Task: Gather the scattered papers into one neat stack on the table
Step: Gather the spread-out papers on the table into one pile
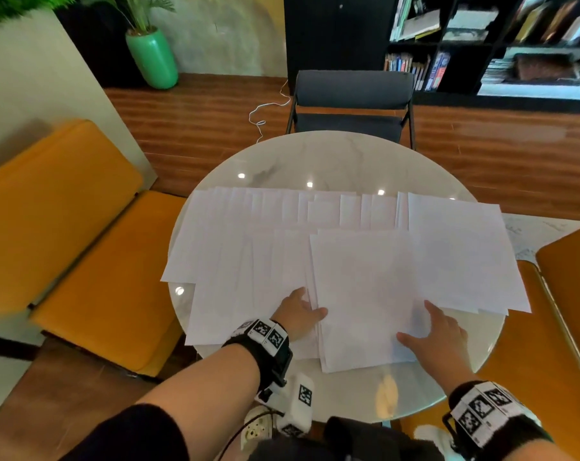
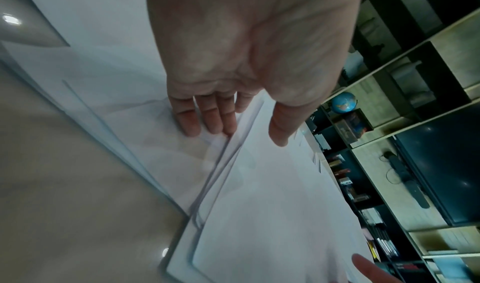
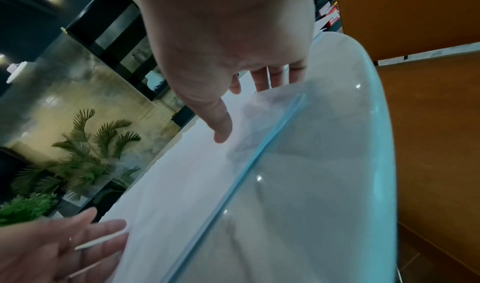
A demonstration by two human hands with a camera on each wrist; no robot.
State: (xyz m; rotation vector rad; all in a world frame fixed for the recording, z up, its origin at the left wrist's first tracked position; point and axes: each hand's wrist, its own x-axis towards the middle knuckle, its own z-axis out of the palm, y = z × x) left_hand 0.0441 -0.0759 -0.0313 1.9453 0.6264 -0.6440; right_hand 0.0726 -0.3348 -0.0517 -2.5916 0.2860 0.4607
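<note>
Many white sheets (image 1: 242, 247) lie fanned in overlapping rows across the round white marble table (image 1: 331, 158). More sheets (image 1: 458, 247) reach over the table's right rim. A small stack (image 1: 365, 294) sits on top at the front middle. My left hand (image 1: 311, 302) is at the stack's left edge, fingers straight on the sheets beside it and thumb over the top (image 2: 246, 135). At the stack's right edge is my right hand (image 1: 415, 319), thumb on top. In the right wrist view its fingers (image 3: 272, 78) are straight and their tips pass behind the paper's edge.
A dark chair (image 1: 351, 104) stands at the table's far side. Yellow seats flank it on the left (image 1: 82, 261) and right (image 1: 564, 294). A black bookshelf (image 1: 498, 44) and a green plant pot (image 1: 152, 58) stand further back. Bare tabletop shows near the front rim (image 1: 398, 394).
</note>
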